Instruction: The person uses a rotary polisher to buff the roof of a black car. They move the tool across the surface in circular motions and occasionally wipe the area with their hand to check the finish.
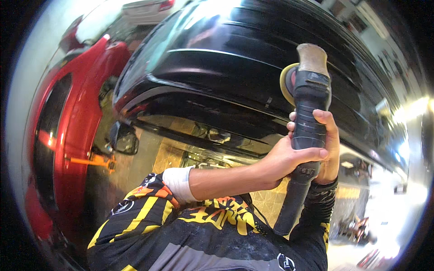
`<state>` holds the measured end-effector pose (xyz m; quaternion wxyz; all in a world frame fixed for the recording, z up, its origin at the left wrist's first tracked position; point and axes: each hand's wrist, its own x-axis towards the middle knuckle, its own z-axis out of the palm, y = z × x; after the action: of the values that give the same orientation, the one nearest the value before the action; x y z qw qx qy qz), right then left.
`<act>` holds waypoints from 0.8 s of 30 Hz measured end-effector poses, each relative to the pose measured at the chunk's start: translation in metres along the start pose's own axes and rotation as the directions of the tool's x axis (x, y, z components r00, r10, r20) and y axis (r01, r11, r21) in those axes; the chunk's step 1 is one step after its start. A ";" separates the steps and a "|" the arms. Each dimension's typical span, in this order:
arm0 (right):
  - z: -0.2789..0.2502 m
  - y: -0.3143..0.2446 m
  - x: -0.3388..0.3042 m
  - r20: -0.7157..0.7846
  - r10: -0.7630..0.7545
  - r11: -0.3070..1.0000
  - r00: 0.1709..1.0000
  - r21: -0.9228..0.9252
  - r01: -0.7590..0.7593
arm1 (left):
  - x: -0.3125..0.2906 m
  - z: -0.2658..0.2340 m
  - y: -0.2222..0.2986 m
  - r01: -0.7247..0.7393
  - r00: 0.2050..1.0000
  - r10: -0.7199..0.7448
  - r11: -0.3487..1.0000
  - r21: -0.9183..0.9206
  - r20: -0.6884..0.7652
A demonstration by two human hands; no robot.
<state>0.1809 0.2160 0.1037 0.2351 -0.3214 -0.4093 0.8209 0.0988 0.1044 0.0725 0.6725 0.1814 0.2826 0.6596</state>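
Both my hands are closed round a long black power polisher [310, 128], held tilted in front of a black car [217, 77]. My left hand [289, 158] reaches across from the left and grips the lower body, its thumb lying over the front. On the right side, my right hand [333, 137] wraps the same body, thumb higher up. The polisher's worn tan head cover [313, 58] points up and away. A yellow-rimmed round pad [287, 85] sticks out left of the head, close to the car's roof; whether it touches cannot be told.
The black car's side mirror [125, 138] juts out at left. Beyond it stands a red car [77, 122] with an orange metal stand or jack [97, 160] beside it. A white car [147, 10] is at the far left. Equipment [357, 229] sits on the floor at lower right.
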 end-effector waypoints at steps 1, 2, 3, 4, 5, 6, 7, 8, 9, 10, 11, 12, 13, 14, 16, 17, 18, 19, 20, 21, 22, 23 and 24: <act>0.017 0.008 0.011 0.036 0.018 0.999 0.999 -0.029 -0.017 | -0.008 -0.012 0.008 -0.044 0.998 0.044 0.999 0.013 -0.034; 0.032 0.013 0.022 0.069 0.036 0.998 0.997 -0.059 -0.032 | -0.015 -0.023 0.015 -0.085 0.994 0.086 0.996 0.026 -0.067; 0.042 0.018 0.039 0.124 0.087 0.992 0.989 -0.097 -0.075 | -0.021 -0.036 0.023 -0.129 0.989 0.128 0.991 -0.018 -0.075; 0.056 0.025 0.052 0.158 0.098 0.988 0.982 -0.137 -0.077 | -0.030 -0.044 0.036 -0.120 0.987 0.119 0.993 -0.010 -0.110; 0.069 0.032 0.066 0.227 0.138 0.978 0.964 -0.185 -0.096 | -0.038 -0.054 0.043 -0.167 0.973 0.162 0.986 -0.018 -0.161; 0.081 0.039 0.078 0.288 0.176 0.967 0.941 -0.232 -0.110 | -0.045 -0.065 0.049 -0.210 0.957 0.201 0.977 -0.024 -0.209; 0.096 0.047 0.085 0.327 0.166 0.963 0.930 -0.257 -0.081 | -0.051 -0.080 0.054 -0.223 0.953 0.220 0.975 0.010 -0.207; 0.112 0.054 0.090 0.346 0.176 0.953 0.922 -0.295 -0.071 | -0.058 -0.092 0.059 -0.249 0.942 0.244 0.968 0.008 -0.230; 0.127 0.064 0.097 0.389 0.194 0.947 0.901 -0.314 -0.069 | -0.067 -0.103 0.064 -0.265 0.925 0.258 0.964 0.011 -0.280; 0.140 0.075 0.105 0.432 0.213 0.940 0.877 -0.335 -0.063 | -0.076 -0.111 0.069 -0.283 0.904 0.273 0.959 0.015 -0.328; 0.149 0.083 0.114 0.458 0.236 0.933 0.857 -0.352 -0.068 | -0.081 -0.117 0.071 -0.303 0.897 0.288 0.953 0.008 -0.334; 0.156 0.091 0.123 0.480 0.256 0.927 0.839 -0.368 -0.072 | -0.085 -0.123 0.072 -0.311 0.887 0.299 0.950 0.024 -0.353; 0.162 0.100 0.129 0.495 0.248 0.928 0.833 -0.369 -0.057 | -0.088 -0.130 0.072 -0.336 0.879 0.321 0.942 0.019 -0.353; 0.166 0.103 0.130 0.494 0.272 0.913 0.825 -0.404 -0.059 | -0.089 -0.135 0.069 -0.354 0.874 0.335 0.935 0.010 -0.353; 0.162 0.101 0.129 0.496 0.304 0.898 0.813 -0.435 -0.070 | -0.085 -0.141 0.061 -0.349 0.879 0.343 0.936 0.042 -0.331; 0.156 0.097 0.123 0.478 0.297 0.904 0.827 -0.419 -0.083 | -0.082 -0.140 0.056 -0.340 0.886 0.340 0.939 0.056 -0.315; 0.150 0.090 0.112 0.455 0.286 0.912 0.843 -0.400 -0.093 | -0.077 -0.136 0.051 -0.321 0.906 0.317 0.946 0.034 -0.281; 0.138 0.082 0.102 0.429 0.269 0.920 0.862 -0.379 -0.099 | -0.073 -0.129 0.044 -0.298 0.926 0.292 0.955 0.011 -0.239; 0.124 0.076 0.095 0.421 0.246 0.925 0.873 -0.372 -0.081 | -0.069 -0.121 0.035 -0.277 0.943 0.269 0.961 -0.015 -0.199; 0.107 0.070 0.086 0.410 0.219 0.929 0.886 -0.364 -0.061 | -0.062 -0.110 0.025 -0.265 0.946 0.256 0.964 -0.020 -0.200; 0.087 0.063 0.076 0.391 0.185 0.933 0.902 -0.358 -0.037 | -0.054 -0.101 0.011 -0.240 0.955 0.240 0.971 0.024 -0.173; 0.067 0.055 0.066 0.360 0.178 0.936 0.916 -0.348 -0.045 | -0.044 -0.090 -0.002 -0.221 0.962 0.230 0.972 0.077 -0.146; 0.042 0.053 0.059 0.347 0.119 0.953 0.930 -0.304 -0.008 | -0.033 -0.082 -0.013 -0.209 0.968 0.225 0.969 0.130 -0.116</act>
<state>0.1043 0.2032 0.0595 0.0777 -0.2098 -0.5535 0.8022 0.0595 0.0604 0.0053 0.5646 0.2069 0.3422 0.7220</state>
